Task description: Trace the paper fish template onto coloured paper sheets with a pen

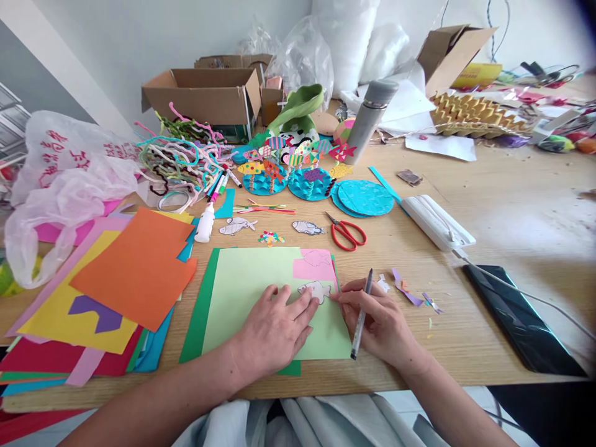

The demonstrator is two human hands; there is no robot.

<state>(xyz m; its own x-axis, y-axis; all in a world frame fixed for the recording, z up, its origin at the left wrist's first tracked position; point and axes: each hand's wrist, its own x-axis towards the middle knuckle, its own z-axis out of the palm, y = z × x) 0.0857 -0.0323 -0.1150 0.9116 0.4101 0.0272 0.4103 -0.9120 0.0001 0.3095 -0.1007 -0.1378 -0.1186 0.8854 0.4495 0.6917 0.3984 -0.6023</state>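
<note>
My left hand [274, 326] lies flat with fingers spread on a light green sheet [251, 279]. Its fingertips rest on a white paper fish cutout [321, 290]. My right hand [379, 323] is closed around a grey pen [362, 316], which slants across its fingers. The thumb and index fingertip of that hand meet at the fish's tail; whether they pinch it I cannot tell. Just above the cutout is a pink paper piece [310, 268] with a fish outline drawn on it. Under the light green sheet sits a darker green sheet [198, 329].
Red-handled scissors [348, 236], two fish cutouts and a white glue bottle [205, 225] lie beyond the sheets. Coloured paper [139, 267] is piled at left. A phone [521, 320], a white power bank [437, 222] and paper scraps are at right. A grey bottle [370, 121] stands behind.
</note>
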